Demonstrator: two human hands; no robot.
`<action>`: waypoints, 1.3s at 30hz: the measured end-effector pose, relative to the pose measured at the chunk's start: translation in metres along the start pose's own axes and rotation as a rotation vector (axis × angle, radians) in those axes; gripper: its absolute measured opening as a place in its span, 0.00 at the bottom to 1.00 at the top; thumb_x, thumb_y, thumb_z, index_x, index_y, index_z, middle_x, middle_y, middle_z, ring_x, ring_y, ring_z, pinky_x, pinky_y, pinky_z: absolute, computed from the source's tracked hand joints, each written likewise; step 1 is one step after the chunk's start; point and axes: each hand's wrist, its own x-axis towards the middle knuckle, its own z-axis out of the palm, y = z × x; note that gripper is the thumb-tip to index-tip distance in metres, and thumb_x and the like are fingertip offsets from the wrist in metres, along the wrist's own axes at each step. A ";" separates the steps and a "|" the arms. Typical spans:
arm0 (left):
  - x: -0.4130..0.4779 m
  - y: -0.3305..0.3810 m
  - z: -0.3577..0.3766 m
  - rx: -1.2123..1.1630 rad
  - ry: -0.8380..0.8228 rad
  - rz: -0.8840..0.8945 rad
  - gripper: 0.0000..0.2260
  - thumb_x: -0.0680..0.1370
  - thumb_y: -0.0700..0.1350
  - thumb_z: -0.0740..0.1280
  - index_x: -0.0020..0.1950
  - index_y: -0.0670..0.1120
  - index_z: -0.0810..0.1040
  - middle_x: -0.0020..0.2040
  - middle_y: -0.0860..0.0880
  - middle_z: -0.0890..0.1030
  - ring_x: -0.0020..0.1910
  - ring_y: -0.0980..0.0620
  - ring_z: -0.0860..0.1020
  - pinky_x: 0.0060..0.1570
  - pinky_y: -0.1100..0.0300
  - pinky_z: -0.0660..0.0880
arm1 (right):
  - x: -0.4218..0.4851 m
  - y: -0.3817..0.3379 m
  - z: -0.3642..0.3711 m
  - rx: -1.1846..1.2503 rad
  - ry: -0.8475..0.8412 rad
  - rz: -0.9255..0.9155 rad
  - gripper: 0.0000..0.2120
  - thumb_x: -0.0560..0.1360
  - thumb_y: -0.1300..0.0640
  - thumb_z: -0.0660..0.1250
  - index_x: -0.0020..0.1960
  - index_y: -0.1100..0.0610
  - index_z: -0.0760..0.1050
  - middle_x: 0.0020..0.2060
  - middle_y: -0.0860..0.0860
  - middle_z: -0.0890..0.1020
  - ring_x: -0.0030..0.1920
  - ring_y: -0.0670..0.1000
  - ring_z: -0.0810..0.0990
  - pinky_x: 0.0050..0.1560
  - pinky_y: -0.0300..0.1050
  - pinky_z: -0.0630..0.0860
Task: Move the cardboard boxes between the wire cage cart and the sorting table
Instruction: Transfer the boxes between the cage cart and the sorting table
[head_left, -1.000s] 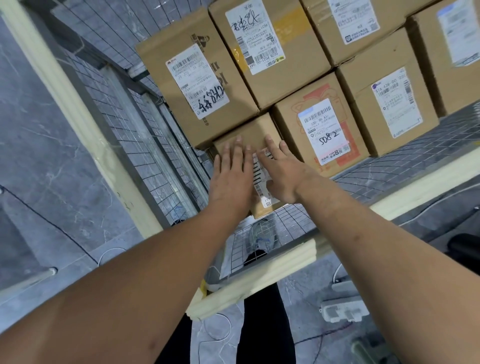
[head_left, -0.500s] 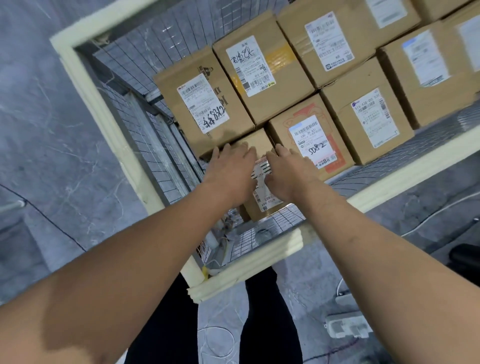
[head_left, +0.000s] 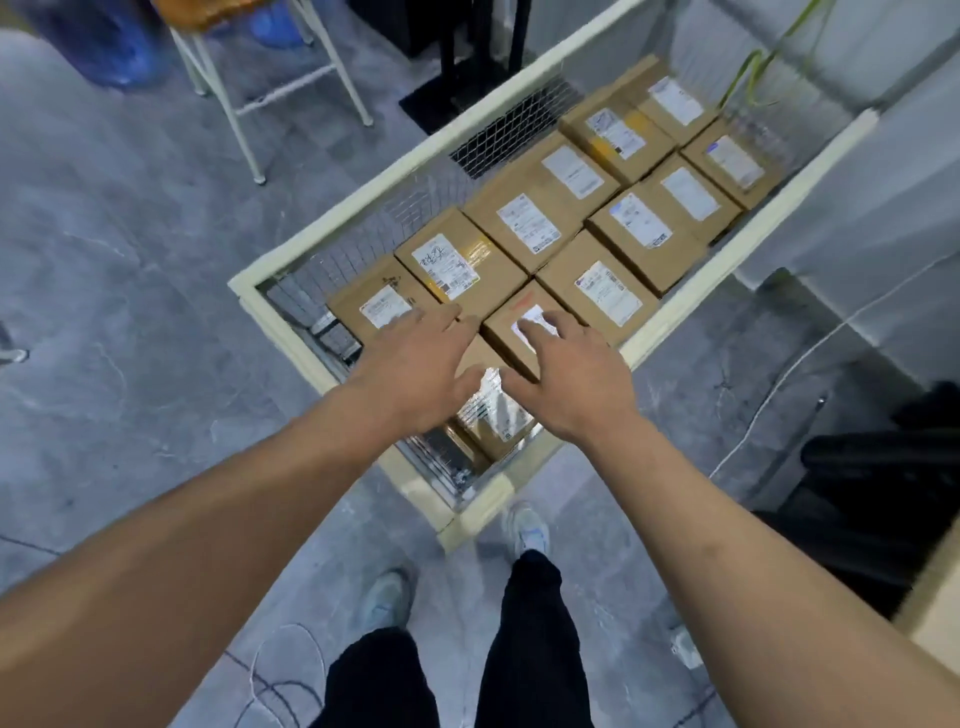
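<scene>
The wire cage cart (head_left: 280, 317) with a cream frame stands in front of me, packed with several labelled cardboard boxes. A small cardboard box (head_left: 493, 410) with a white label lies in the cart's near corner. My left hand (head_left: 415, 364) and my right hand (head_left: 566, 374) hover above it with fingers spread and straight, holding nothing. A box marked in red (head_left: 511, 338) lies under my right fingers, and another labelled box (head_left: 379, 306) under my left fingertips.
A white metal stool frame (head_left: 244, 104) and blue bags stand at the far left. A black stand base (head_left: 447, 98) is behind the cart. Black objects (head_left: 883, 457) and cables lie on the grey floor at right. My feet stand against the cart's near corner.
Both hands have lifted off the small box and drawn back with fingers spread. The view has pulled up and away, so the whole cart now shows.
</scene>
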 end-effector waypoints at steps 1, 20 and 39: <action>-0.013 0.003 -0.016 0.010 0.020 0.035 0.28 0.84 0.61 0.56 0.82 0.51 0.59 0.82 0.48 0.61 0.78 0.40 0.62 0.74 0.41 0.66 | -0.017 -0.007 -0.013 0.006 0.037 0.024 0.31 0.79 0.35 0.61 0.78 0.47 0.65 0.79 0.51 0.64 0.74 0.61 0.68 0.68 0.59 0.72; -0.197 0.184 -0.235 0.249 0.414 0.660 0.25 0.83 0.60 0.56 0.77 0.49 0.68 0.77 0.45 0.69 0.72 0.39 0.71 0.67 0.41 0.73 | -0.337 -0.031 -0.203 -0.010 0.597 0.423 0.29 0.80 0.34 0.58 0.77 0.47 0.67 0.77 0.51 0.69 0.71 0.58 0.72 0.65 0.57 0.74; -0.215 0.480 -0.237 0.243 0.450 0.875 0.25 0.85 0.59 0.56 0.79 0.50 0.65 0.77 0.48 0.68 0.72 0.42 0.71 0.65 0.46 0.74 | -0.517 0.177 -0.264 -0.065 0.655 0.652 0.27 0.80 0.34 0.58 0.74 0.47 0.70 0.74 0.49 0.71 0.69 0.59 0.73 0.62 0.56 0.73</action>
